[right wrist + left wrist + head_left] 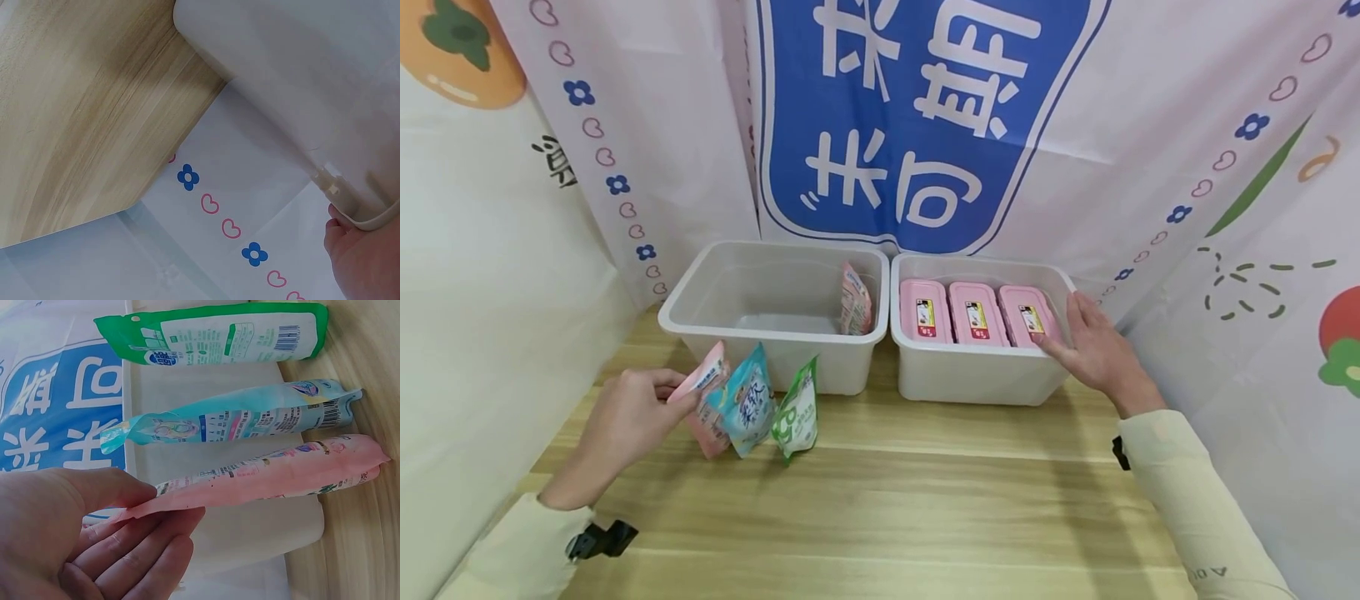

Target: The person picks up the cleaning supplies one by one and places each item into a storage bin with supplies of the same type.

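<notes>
My left hand pinches the top edge of a pink pouch between thumb and fingers, in front of the left bin. Beside it on the table stand a blue pouch and a green-and-white pouch, both upright. At the front right corner of the right bin, my right hand holds the rim, its thumb over the inner side. Three pink lidded boxes sit in a row in that bin. In the right wrist view, much of this hand is out of frame.
The left bin stands close beside the right one, with another pink pouch leaning at its right end. Behind both hangs a printed cloth, and cloth walls enclose the wooden table at either side.
</notes>
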The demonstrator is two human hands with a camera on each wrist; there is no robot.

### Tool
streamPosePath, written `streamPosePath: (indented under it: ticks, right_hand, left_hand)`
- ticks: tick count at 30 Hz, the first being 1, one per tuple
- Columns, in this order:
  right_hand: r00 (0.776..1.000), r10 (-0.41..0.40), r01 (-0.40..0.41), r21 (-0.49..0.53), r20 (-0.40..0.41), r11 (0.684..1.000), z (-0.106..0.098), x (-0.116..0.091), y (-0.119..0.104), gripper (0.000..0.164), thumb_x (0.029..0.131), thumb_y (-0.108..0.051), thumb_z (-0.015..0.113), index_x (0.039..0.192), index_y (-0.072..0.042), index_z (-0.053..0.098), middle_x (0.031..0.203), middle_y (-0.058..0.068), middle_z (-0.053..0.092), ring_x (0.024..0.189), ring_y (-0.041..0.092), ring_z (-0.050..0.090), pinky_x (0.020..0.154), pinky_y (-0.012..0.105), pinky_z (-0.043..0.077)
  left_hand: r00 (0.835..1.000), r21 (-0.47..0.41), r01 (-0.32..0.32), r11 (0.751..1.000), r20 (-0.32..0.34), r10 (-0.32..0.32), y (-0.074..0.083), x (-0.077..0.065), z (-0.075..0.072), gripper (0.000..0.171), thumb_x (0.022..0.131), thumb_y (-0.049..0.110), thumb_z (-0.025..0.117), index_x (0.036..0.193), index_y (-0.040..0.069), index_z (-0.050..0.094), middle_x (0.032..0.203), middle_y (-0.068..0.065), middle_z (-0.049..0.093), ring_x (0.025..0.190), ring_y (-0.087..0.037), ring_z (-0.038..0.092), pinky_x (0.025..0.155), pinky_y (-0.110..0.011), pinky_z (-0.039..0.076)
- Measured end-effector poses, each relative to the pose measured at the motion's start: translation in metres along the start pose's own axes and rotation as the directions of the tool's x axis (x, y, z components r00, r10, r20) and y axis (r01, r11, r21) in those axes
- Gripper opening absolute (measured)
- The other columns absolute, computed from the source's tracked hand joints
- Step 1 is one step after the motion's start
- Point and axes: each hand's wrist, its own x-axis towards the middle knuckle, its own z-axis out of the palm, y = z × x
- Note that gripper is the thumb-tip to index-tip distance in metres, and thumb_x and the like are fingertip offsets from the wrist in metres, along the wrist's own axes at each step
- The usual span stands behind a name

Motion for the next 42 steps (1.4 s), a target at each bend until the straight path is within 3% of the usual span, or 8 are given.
streamPosePath:
  ticks: [19,27,42]
  right_hand:
    - [1.000,-0.005,0.005,0.007,-0.009,1.000,0.001,0.000,0.000,0.107,0.104,-0.069,0.039,0.165,0.005,-0.008,0.175,0.031,-0.005,0.163,0.050,0.001,0.131,0.066,0.011]
    - [1.000,-0.013,0.013,0.017,-0.015,1.000,0.000,0.000,0.000,0.104,0.106,-0.063,0.043,0.165,0.006,-0.008,0.175,0.031,-0.004,0.163,0.050,0.001,0.131,0.067,0.012]
    - [0.999,-0.020,0.021,0.024,-0.041,1.000,0.000,-0.002,-0.002,0.102,0.106,-0.059,0.046,0.165,0.008,-0.004,0.174,0.033,-0.001,0.162,0.052,0.004,0.130,0.069,0.015]
  left_hand:
    - [0.999,0.022,-0.045,0.999,-0.024,0.045,-0.005,0.006,0.000,0.020,0.096,0.011,0.076,0.104,-0.006,0.079,0.069,-0.005,0.068,0.045,-0.006,0.038,0.040,-0.023,0.027]
    - [0.998,0.023,-0.058,0.998,-0.034,0.059,-0.006,0.006,-0.004,0.018,0.096,0.013,0.077,0.102,-0.004,0.080,0.067,-0.002,0.066,0.047,-0.005,0.038,0.042,-0.023,0.028]
    - [0.996,-0.002,-0.078,0.997,-0.038,0.078,-0.009,0.000,-0.010,0.017,0.099,0.013,0.075,0.101,-0.003,0.080,0.069,-0.005,0.070,0.048,-0.003,0.037,0.041,-0.024,0.028]
